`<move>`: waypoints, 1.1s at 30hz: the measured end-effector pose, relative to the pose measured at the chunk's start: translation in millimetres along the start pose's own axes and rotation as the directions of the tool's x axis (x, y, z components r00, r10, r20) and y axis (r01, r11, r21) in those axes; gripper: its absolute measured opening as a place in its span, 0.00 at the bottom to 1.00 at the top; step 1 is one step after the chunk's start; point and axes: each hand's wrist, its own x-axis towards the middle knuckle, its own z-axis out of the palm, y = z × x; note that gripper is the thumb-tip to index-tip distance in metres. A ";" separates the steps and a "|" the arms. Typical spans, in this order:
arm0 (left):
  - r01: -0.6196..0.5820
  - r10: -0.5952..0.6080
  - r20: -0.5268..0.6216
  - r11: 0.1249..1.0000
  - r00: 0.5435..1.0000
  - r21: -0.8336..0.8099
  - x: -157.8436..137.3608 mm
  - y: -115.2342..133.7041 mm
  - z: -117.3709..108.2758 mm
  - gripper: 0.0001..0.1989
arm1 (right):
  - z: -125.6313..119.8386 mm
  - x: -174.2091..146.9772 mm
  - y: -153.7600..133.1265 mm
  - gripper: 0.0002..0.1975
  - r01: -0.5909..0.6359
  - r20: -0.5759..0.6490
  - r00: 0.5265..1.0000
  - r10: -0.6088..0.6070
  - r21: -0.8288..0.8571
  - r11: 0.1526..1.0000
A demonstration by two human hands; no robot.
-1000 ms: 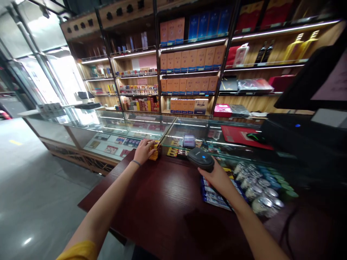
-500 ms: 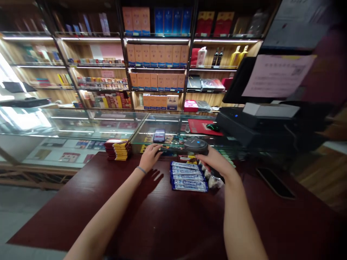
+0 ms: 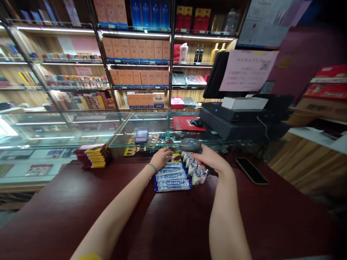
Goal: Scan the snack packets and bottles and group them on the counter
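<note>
In my right hand is a dark handheld barcode scanner with a small blue light; the fingers wrap round its handle. Its head points left, over several small clear-wrapped packs. My left hand, fingers stretched out and slightly bent, is at the far end of a row of blue-and-white packets. Close to its fingertips lies a yellow packet; whether they touch it I cannot tell. The packets overlap one another on the dark red wooden counter.
At left stands a stack of maroon-and-yellow packets. A phone lies at right. Behind is a glass display case bearing a small screen device, a red mat with a mouse, and a black monitor. Shelves of boxes line the wall.
My left hand has moved right, from beside the packets to their far end by the yellow packet. The scanner stays in my right hand. My view has turned right.
</note>
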 end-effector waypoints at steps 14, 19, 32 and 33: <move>0.158 -0.232 0.278 0.951 0.932 0.266 23.2 -10.8 32.3 0.05 | -9.5 -2.0 8.5 0.11 0.008 -0.040 0.999 -0.003 0.121 0.993; 0.146 -0.297 0.359 0.908 0.885 0.392 25.5 -1.3 24.2 0.11 | -9.7 -2.8 7.9 0.12 -0.007 -0.065 0.998 0.017 0.155 0.988; 0.017 -0.379 0.428 0.765 0.820 0.644 30.4 23.2 25.7 0.20 | -6.7 -3.2 4.7 0.10 0.025 -0.089 0.996 -0.011 0.162 0.986; 0.001 -0.378 0.441 0.760 0.814 0.650 32.1 24.5 26.2 0.19 | -6.6 -3.3 4.3 0.10 0.029 -0.090 0.996 -0.014 0.165 0.986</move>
